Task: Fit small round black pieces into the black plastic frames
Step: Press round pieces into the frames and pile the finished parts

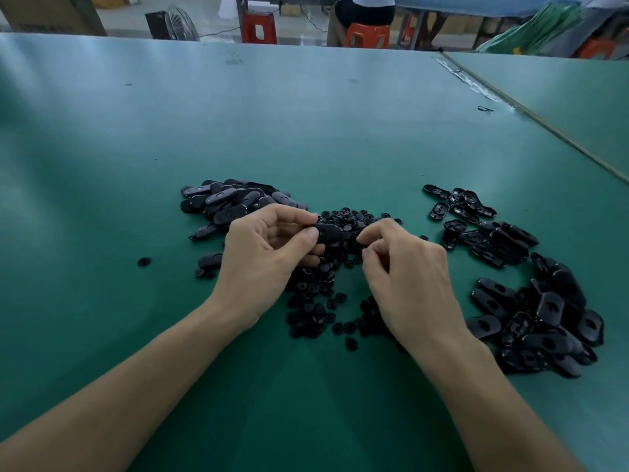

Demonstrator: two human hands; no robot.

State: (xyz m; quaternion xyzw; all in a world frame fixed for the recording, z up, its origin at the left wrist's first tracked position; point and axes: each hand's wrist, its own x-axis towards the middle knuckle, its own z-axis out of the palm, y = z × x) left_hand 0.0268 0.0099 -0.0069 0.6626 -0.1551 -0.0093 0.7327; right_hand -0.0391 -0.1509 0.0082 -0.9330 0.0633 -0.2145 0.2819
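Black frame (328, 232) pinched in left hand (262, 257); right hand (405, 270) curled above round pieces (315, 291), possibly pinching one

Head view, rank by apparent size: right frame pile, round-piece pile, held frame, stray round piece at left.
1. right frame pile
2. round-piece pile, partly hidden, so its full extent is unsure
3. held frame, pinched in the left hand
4. stray round piece
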